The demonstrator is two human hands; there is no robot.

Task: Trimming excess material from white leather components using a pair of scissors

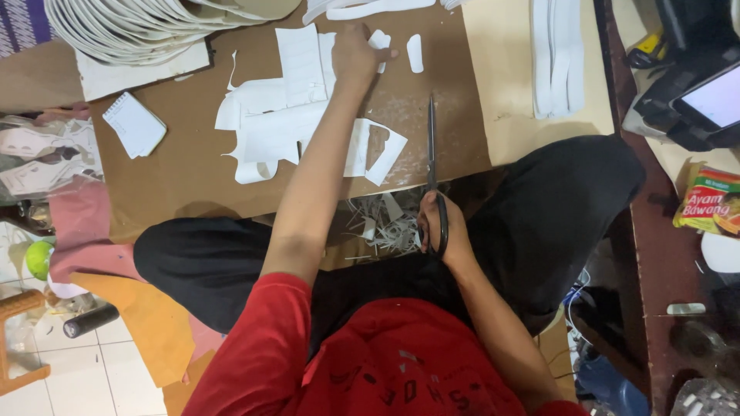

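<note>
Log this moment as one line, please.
left hand: reaching onto white paper pieces | right hand: holding scissors, blades closed | surface: cardboard sheet

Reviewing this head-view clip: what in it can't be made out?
- Left hand: its fingers press on white paper pieces; whether they grip one is hidden under the hand.
- Stack of white cut shapes: cut off by the top edge.
- Scissors: handle buried in the right hand; blades appear closed.
- Paper scraps: partly hidden by the cardboard sheet and the right hand.
</note>
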